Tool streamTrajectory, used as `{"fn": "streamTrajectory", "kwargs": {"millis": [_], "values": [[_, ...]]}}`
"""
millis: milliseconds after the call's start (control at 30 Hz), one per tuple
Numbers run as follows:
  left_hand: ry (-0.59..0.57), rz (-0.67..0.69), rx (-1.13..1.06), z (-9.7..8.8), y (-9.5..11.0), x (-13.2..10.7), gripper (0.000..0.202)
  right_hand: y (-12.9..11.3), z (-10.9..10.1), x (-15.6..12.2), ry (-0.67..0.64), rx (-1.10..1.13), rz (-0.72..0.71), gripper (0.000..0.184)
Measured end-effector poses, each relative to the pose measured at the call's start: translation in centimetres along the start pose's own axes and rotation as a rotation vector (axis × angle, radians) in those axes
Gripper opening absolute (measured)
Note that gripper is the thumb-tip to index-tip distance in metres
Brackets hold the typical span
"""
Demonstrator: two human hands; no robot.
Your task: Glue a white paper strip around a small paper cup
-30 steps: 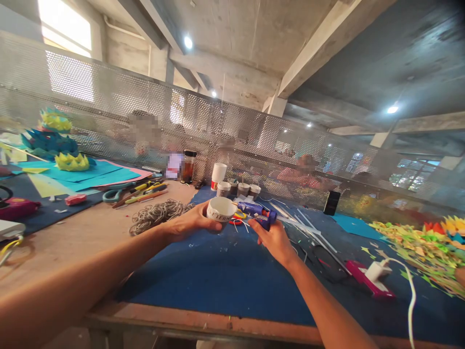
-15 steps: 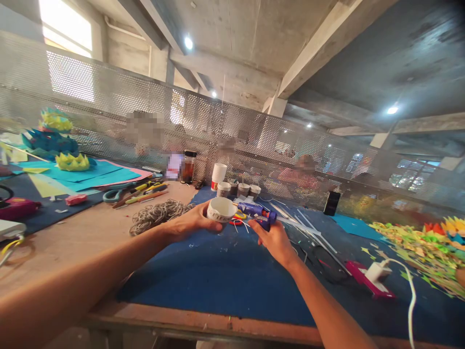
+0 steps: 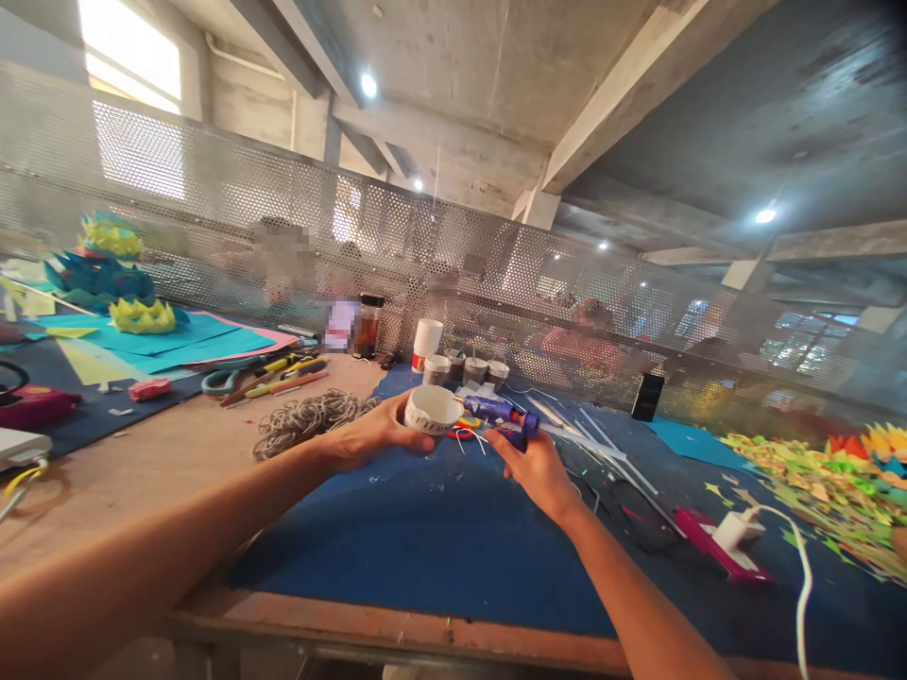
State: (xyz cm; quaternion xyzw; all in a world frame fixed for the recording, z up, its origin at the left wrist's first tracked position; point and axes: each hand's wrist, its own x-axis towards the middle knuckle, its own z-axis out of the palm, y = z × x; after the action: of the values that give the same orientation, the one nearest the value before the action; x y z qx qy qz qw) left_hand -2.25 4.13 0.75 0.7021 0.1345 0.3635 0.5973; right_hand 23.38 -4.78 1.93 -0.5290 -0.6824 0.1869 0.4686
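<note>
My left hand (image 3: 388, 430) is closed around a white paper cup (image 3: 434, 412) with dark lettering, tilted so that its open mouth shows. In my right hand (image 3: 533, 463) is a blue glue gun (image 3: 504, 416), its nozzle pointing left at the cup's right side. Whether the nozzle touches the cup I cannot tell. A clear glue stick (image 3: 585, 438) appears to extend from the back of the gun. Behind and below the gun lie red-and-yellow-handled scissors (image 3: 466, 429), partly hidden.
Grey cord (image 3: 304, 422) lies in a tangle left of the cup. Stacked paper cups (image 3: 427, 342) and several filled cups (image 3: 474, 371) stand at the back, before a perforated metal screen (image 3: 496, 274). At right are a pink power strip (image 3: 747, 567), a phone (image 3: 647, 397) and paper scraps (image 3: 814, 491).
The cup has shifted and turned very slightly in my left hand's grip. My right hand keeps the glue gun in nearly the same place.
</note>
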Motion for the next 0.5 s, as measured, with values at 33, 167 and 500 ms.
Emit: {"fn": "streamTrajectory", "kwargs": {"millis": [33,167,500], "values": [[-0.005,-0.001,0.003,-0.01,0.01,0.0,0.069,0.04,-0.01,0.02,-0.001,-0.007,-0.001,0.038],[0.001,-0.014,0.016,-0.09,-0.01,0.0,0.07,0.11,-0.06,0.07,-0.007,-0.036,-0.005,0.04],[0.038,-0.053,0.04,-0.1,0.16,-0.09,0.072,0.11,-0.1,0.03,-0.029,-0.067,-0.002,0.042]]}}
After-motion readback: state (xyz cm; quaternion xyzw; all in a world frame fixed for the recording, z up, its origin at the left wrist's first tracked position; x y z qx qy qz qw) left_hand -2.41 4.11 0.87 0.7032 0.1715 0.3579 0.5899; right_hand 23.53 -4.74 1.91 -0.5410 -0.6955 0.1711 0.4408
